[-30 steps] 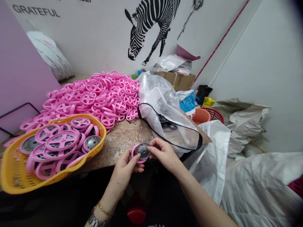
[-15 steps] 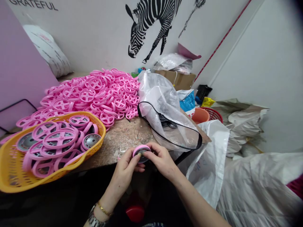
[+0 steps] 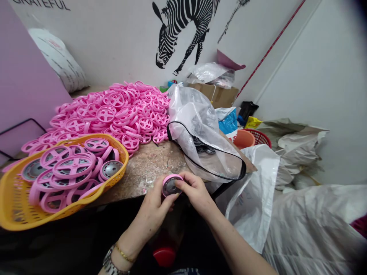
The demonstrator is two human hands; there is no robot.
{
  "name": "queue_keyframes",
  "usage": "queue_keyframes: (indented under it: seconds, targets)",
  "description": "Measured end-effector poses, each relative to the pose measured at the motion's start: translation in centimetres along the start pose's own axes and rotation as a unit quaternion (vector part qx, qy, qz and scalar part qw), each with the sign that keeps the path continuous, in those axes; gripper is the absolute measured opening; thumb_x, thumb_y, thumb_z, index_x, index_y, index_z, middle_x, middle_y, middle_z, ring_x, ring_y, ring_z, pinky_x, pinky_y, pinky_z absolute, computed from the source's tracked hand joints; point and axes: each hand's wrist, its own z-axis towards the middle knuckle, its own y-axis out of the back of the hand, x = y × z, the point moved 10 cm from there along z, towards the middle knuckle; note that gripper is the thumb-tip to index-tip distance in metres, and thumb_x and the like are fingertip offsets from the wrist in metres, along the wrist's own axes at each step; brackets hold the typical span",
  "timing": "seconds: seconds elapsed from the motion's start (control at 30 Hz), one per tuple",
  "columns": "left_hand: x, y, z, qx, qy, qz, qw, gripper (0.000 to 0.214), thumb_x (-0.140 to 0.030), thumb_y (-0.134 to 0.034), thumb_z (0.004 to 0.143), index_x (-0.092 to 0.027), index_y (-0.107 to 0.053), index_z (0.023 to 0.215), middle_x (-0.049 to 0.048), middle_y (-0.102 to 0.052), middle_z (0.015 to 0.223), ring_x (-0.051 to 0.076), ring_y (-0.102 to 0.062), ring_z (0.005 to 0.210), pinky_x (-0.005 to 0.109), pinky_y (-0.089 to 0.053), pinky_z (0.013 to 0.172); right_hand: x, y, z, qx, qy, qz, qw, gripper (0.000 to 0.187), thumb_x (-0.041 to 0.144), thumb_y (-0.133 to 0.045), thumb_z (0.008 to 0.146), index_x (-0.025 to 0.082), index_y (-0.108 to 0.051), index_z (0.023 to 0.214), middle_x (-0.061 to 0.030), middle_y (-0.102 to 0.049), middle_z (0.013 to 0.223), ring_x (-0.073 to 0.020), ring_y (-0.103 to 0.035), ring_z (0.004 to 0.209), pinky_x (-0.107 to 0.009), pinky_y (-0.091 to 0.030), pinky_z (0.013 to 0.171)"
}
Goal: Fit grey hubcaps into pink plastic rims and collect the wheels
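Over the near edge of the table [image 3: 156,158], forearms converging, the left hand [image 3: 156,202] and right hand [image 3: 197,193] pinch a pink-rimmed grey disc [image 3: 169,186]. A yellow basket [image 3: 14,187] of pink wheels [image 3: 74,165] stands left; beyond, a clear bag [image 3: 197,109], right, a pink heap [image 3: 106,113], then a cardboard box [image 3: 227,98].

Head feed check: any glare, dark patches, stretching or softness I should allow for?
Head view: glints on the clear plastic bag; head view: near-black shadow beneath the worktable and a dark upper-right corner; head view: yellow basket looks stretched toward the left edge, likely lens distortion; head view: the held wheel reads clearly enough, its fine detail soft.
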Motion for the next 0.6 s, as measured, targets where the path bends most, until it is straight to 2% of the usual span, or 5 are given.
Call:
queue_keyframes:
  seconds: [0.17, 0.3, 0.47, 0.53, 0.6]
  targets:
    - [0.5, 0.6, -0.4, -0.027, 0.001, -0.011, 1.000, 0.035, -0.034, -0.064, 0.084, -0.024, -0.062, 0.117, 0.0015, -0.066, 0.085, 0.018, -0.065, 0.059, 0.030, -0.057, 0.051, 1.1, -1.2, -0.2, 0.060, 0.011, -0.006, 0.998, 0.008, 0.024, -0.064, 0.080, 0.021, -0.064, 0.087, 0.0031, -0.061, 0.078, -0.0138, -0.056, 0.075, -0.024, -0.044, 0.070]
    - [0.3, 1.3, -0.8, -0.060, -0.010, -0.016, 0.998, 0.038, -0.031, -0.064, 0.083, -0.023, -0.060, 0.120, -0.0017, -0.064, 0.072, 0.016, -0.061, 0.052, 0.027, -0.054, 0.047, 2.6, -1.4, -0.3, 0.029, 0.057, -0.041, 0.997, 0.006, 0.019, -0.062, 0.081, 0.020, -0.065, 0.087, 0.0029, -0.062, 0.079, -0.0138, -0.057, 0.077, -0.024, -0.044, 0.072]
    - [-0.9, 2.4, -1.5, -0.105, -0.005, -0.054, 0.993, 0.042, -0.034, -0.067, 0.081, -0.022, -0.057, 0.121, -0.0013, -0.065, 0.079, 0.016, -0.064, 0.058, 0.027, -0.057, 0.048, 3.8, -2.5, -0.1, 0.049, 0.065, -0.019, 0.996, 0.017, 0.024, -0.061, 0.086, 0.021, -0.067, 0.101, -0.0009, -0.069, 0.094, -0.0168, -0.063, 0.086, -0.027, -0.049, 0.079]
    - [-2.3, 3.7, -1.8, -0.136, -0.012, -0.062, 0.989, 0.046, -0.035, -0.069, 0.079, -0.023, -0.056, 0.122, -0.0016, -0.066, 0.081, 0.016, -0.065, 0.057, 0.027, -0.058, 0.047, 5.0, -2.1, 0.0, 0.043, 0.095, -0.035, 0.994, 0.020, 0.025, -0.060, 0.087, 0.021, -0.067, 0.106, -0.0025, -0.070, 0.099, -0.0179, -0.064, 0.091, -0.029, -0.050, 0.082]
    - [-4.4, 6.3, -2.4, -0.192, -0.037, -0.057, 0.979, 0.050, -0.035, -0.071, 0.077, -0.023, -0.055, 0.123, -0.0021, -0.067, 0.081, 0.015, -0.064, 0.054, 0.026, -0.058, 0.046, 5.8, -0.9, 0.2, 0.019, 0.120, -0.068, 0.990, 0.022, 0.026, -0.061, 0.088, 0.021, -0.068, 0.108, -0.0033, -0.071, 0.099, -0.0185, -0.066, 0.092, -0.030, -0.051, 0.083]
